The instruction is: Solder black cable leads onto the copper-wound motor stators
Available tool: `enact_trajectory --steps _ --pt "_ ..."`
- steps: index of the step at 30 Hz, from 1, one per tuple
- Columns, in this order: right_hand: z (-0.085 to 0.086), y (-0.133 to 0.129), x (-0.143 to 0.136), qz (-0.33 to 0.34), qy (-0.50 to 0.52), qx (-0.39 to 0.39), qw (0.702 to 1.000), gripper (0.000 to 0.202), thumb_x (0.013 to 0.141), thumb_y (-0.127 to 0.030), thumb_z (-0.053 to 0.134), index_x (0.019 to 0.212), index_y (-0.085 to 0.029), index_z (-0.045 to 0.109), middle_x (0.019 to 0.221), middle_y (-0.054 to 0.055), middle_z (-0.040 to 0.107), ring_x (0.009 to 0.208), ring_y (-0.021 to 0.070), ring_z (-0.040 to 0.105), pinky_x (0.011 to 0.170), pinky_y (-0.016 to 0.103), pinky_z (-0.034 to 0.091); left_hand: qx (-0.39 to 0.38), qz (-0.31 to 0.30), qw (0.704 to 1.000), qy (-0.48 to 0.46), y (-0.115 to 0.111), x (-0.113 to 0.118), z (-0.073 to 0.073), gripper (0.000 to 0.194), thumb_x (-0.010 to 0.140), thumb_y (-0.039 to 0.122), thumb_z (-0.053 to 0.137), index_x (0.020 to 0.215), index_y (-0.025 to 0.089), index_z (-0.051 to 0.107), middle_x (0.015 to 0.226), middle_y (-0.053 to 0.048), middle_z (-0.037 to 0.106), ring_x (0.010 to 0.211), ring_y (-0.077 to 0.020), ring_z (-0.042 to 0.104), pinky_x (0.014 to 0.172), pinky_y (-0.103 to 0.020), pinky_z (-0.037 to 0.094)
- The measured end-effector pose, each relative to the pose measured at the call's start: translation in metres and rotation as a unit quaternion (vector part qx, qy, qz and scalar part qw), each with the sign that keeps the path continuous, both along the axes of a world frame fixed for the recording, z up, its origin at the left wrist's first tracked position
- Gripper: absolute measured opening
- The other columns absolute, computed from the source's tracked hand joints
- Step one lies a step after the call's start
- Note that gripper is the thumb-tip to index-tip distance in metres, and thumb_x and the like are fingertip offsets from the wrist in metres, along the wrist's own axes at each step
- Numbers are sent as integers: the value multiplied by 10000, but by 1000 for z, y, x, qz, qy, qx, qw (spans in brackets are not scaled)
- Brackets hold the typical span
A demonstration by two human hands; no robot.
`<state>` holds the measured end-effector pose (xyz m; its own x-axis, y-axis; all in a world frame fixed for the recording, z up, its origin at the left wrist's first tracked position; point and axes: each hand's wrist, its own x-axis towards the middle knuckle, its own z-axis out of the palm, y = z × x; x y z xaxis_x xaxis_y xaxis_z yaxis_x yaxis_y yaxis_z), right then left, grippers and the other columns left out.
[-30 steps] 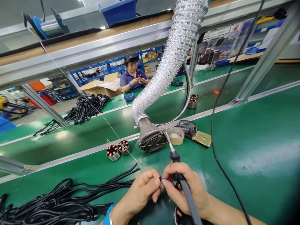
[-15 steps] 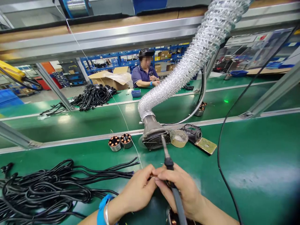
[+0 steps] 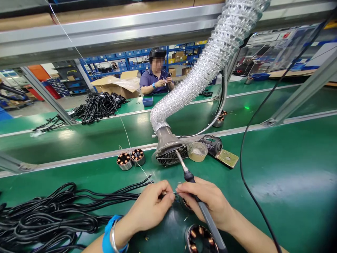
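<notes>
My left hand (image 3: 152, 205), with a blue band and a silver bangle at the wrist, pinches a thin wire (image 3: 174, 193) between thumb and finger. My right hand (image 3: 213, 202) is closed round a soldering iron (image 3: 205, 211), its tip pointing up and away. The right thumb and forefinger meet at the wire's other end, close to the left fingertips. Just below the right hand sits a motor stator (image 3: 201, 239) with copper windings, cut off by the picture's bottom edge. Another wound part (image 3: 185, 203) is mostly hidden behind the right fingers. Black cables (image 3: 116, 196) reach to the left hand.
A fume extractor hood (image 3: 171, 147) on a silver duct (image 3: 189, 79) stands ahead. Two stators (image 3: 131, 160) lie left of it; a tape roll (image 3: 198, 151) and iron stand (image 3: 223, 154) lie right. A black cord (image 3: 243, 168) hangs at right. A co-worker (image 3: 155, 79) sits opposite.
My hands have drawn slightly apart, and the wire shows between them. More of the lower stator is visible. The view has shifted, and the co-worker's hands have come together.
</notes>
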<state>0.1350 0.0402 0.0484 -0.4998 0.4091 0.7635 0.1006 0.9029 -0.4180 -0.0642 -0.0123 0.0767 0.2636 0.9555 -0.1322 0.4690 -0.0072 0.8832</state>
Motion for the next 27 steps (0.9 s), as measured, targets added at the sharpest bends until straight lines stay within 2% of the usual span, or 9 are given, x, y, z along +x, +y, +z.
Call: enact_trajectory --steps 4,9,13,16,18,21,24,27 --pt "-1 1 -3 -4 3 8 1000 255 890 -43 574 1097 -190 597 813 39 690 633 142 635 598 258 543 -44 4 994 -101 10 2 -12 216 879 328 501 737 166 517 648 44 437 614 -107 370 589 -228 298" --pt "7 -2 -2 -48 29 8 998 335 880 0 514 1151 -183 589 832 53 708 649 157 642 598 281 555 -21 55 990 -127 24 5 -23 137 787 230 484 663 172 494 595 52 395 585 -106 331 568 -229 274" --pt "12 -18 14 -97 80 -81 989 457 903 -18 485 1318 -208 518 986 61 728 806 181 696 712 303 593 -7 91 991 -93 31 7 -26 127 766 237 477 657 175 497 588 51 408 578 -107 338 562 -232 276" --pt "11 -28 24 -134 133 -136 973 484 924 -85 491 1391 -213 479 864 40 708 716 173 673 642 296 584 -7 98 992 -76 35 9 -26 154 772 263 480 646 177 497 584 51 410 577 -109 344 556 -232 273" --pt "7 -29 27 -148 145 -146 967 389 915 -149 520 1295 -201 586 822 48 669 659 171 630 566 291 541 -7 100 993 -64 38 10 -26 163 771 275 476 642 177 498 582 50 414 577 -110 349 557 -232 276" --pt "2 -22 29 -165 146 -168 961 218 890 -199 554 1052 -190 701 778 45 644 617 161 581 519 279 470 -11 98 994 -47 41 12 -26 161 757 281 468 639 176 498 577 51 418 571 -110 355 559 -232 283" --pt "-4 -17 29 -186 166 -192 949 132 878 -218 566 927 -191 687 725 30 649 590 162 569 513 276 444 -15 94 995 -35 42 12 -27 157 747 279 466 631 178 496 570 53 416 566 -110 358 553 -231 283" --pt "-8 -17 29 -191 176 -202 944 111 879 -227 566 912 -196 668 719 32 663 621 182 597 538 285 457 -10 91 995 -32 42 11 -28 151 746 271 467 633 177 502 576 50 432 569 -110 371 558 -230 291"
